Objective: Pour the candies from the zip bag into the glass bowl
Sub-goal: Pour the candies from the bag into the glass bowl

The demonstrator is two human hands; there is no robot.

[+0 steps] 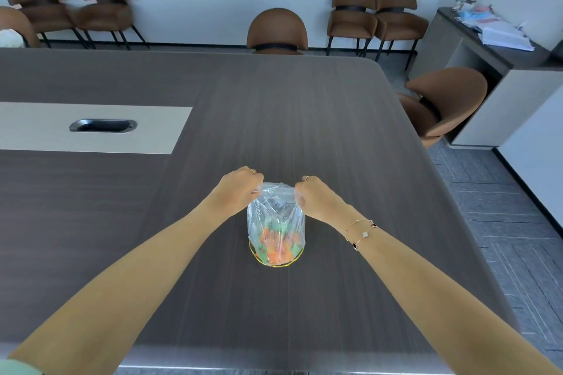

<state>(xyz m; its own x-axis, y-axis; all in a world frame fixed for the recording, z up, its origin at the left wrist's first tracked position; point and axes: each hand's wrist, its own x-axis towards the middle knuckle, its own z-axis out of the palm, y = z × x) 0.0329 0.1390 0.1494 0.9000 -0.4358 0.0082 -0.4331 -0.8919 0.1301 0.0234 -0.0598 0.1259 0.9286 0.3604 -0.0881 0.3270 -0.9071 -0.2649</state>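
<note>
Dark wood-grain table (320, 119) runs from its near edge at the bottom of the view out to a rounded far-right corner, with bare surface on all sides of the work spot. Just in from the near edge, between the 2 forearms, stands the glass bowl (275, 263), visible mainly as a thin yellow-tinted rim at its base. The zip bag (275, 216) hangs upright over it, long axis vertical, its lower end down in the bowl; whether the mouth is at the top or the bottom cannot be told. Orange and green candies (274, 245) sit heaped in the lower part of the bag, inside the bowl's outline. The left hand (236, 190) is closed, pinching the bag's upper left edge; the right hand (316, 199) is closed on the upper right edge, a bracelet (361, 233) on its wrist. Farther left, a pale inset panel (91, 128) holds a cable slot. Beyond the far edge, brown chairs (277, 30) line the wall.
</note>
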